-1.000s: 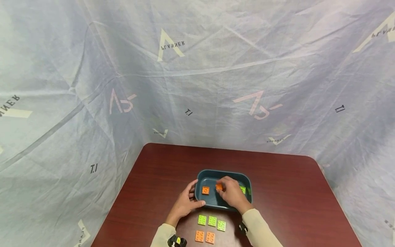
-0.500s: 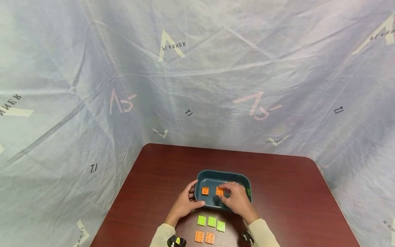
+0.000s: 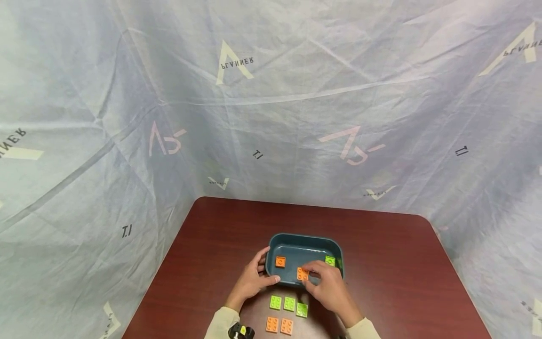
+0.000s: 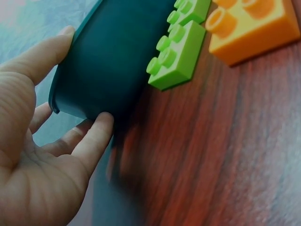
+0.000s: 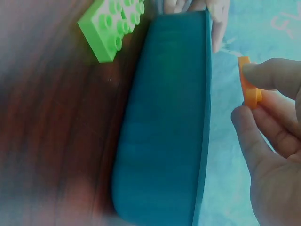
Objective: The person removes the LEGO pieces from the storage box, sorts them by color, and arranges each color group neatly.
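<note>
A dark teal tray (image 3: 302, 237) with rounded corners stands mid-table. At its left end my left hand (image 3: 250, 284) rests with thumb and fingers spread around the corner; the left wrist view has the fingertips touching the outer wall (image 4: 113, 56). My right hand (image 3: 334, 288) pinches an orange toy brick (image 3: 301, 273) between thumb and fingers, over the tray's near side. In the right wrist view that brick (image 5: 249, 84) is edge-on, above the rim. Inside the tray lie another orange brick (image 3: 280, 262) on the left and a green brick (image 3: 330, 260) on the right.
In front of the tray, three green bricks (image 3: 290, 303) form a row, with two orange bricks (image 3: 272, 324) nearer the person. The reddish-brown table (image 3: 381, 263) extends to both sides. A pale printed sheet (image 3: 271, 117) hangs behind it.
My right hand has carried the orange brick from the tray's middle toward its near wall, uncovering the green brick on the right. My left hand keeps its place on the tray.
</note>
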The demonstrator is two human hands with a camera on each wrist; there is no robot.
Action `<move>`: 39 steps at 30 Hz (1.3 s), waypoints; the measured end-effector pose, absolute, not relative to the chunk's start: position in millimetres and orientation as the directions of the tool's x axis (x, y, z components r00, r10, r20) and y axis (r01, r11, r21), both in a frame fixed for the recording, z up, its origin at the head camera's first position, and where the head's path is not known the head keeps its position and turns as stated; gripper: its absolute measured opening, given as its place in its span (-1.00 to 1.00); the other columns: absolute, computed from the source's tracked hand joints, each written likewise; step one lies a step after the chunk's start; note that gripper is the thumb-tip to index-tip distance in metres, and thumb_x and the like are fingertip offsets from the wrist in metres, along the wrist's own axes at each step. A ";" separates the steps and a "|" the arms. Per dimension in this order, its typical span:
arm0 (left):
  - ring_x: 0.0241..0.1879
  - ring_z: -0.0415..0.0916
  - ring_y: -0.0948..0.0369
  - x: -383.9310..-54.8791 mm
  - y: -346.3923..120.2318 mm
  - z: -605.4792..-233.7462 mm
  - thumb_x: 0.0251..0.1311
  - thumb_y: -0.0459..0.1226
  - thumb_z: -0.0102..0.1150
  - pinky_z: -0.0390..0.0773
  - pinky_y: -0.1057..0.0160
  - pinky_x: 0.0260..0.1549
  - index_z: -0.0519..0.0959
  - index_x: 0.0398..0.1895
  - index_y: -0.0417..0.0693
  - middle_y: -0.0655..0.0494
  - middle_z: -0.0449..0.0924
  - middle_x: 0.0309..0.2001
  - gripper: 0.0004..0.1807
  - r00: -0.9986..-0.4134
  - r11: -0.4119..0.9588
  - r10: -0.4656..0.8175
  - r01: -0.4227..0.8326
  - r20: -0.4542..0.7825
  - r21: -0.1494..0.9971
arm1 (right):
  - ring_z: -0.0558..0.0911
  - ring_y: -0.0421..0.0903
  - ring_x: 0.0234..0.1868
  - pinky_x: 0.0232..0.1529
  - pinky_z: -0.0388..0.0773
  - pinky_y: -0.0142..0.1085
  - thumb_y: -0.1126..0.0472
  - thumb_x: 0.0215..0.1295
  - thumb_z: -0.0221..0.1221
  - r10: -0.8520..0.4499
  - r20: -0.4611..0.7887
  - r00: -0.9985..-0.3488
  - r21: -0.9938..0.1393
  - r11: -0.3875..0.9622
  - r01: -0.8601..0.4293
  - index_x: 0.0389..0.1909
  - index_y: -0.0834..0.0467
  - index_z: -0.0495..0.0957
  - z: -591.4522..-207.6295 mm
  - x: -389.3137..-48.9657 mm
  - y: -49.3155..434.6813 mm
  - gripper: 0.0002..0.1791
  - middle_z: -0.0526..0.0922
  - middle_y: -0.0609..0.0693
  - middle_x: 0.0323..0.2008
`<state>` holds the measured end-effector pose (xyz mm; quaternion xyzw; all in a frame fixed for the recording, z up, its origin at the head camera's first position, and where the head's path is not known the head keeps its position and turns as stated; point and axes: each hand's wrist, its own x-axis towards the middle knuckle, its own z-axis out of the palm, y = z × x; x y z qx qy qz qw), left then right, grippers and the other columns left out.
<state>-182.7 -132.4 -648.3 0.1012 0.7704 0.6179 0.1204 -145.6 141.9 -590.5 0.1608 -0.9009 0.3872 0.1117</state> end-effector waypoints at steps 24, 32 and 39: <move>0.27 0.58 -0.03 -183.6 -131.3 -655.3 0.25 -0.12 0.54 0.63 -0.06 0.20 0.12 0.71 0.28 -0.15 0.44 0.43 0.05 -0.948 0.234 0.311 0.005 -0.070 0.972 | 0.77 -0.19 -0.08 -0.18 0.75 -0.37 0.29 0.21 0.50 -0.384 0.095 -0.918 -0.729 0.602 -0.327 0.09 0.15 0.76 -600.0 -87.5 146.7 -0.60 0.74 -0.07 -0.05; 0.23 0.60 0.00 -182.4 -131.5 -651.5 0.23 -0.14 0.55 0.66 0.05 0.14 0.12 0.71 0.22 -0.16 0.46 0.41 0.06 -0.950 0.233 0.306 0.011 -0.062 0.973 | 0.65 -0.40 -0.16 -0.22 0.69 -0.40 0.20 0.15 0.54 -0.457 0.088 -0.885 -0.723 0.582 -0.372 -0.07 0.14 0.79 -617.3 -77.3 148.3 -0.69 0.73 -0.15 -0.14; 0.24 0.60 -0.02 -182.3 -133.8 -650.8 0.24 -0.15 0.55 0.66 -0.01 0.16 0.13 0.71 0.22 -0.15 0.47 0.40 0.05 -0.952 0.225 0.302 0.011 -0.058 0.974 | 0.63 -0.44 -0.21 -0.25 0.68 -0.42 0.16 0.22 0.52 -0.473 -0.019 -0.881 -0.770 0.569 -0.289 -0.11 0.15 0.79 -621.4 -74.3 147.7 -0.74 0.71 -0.19 -0.20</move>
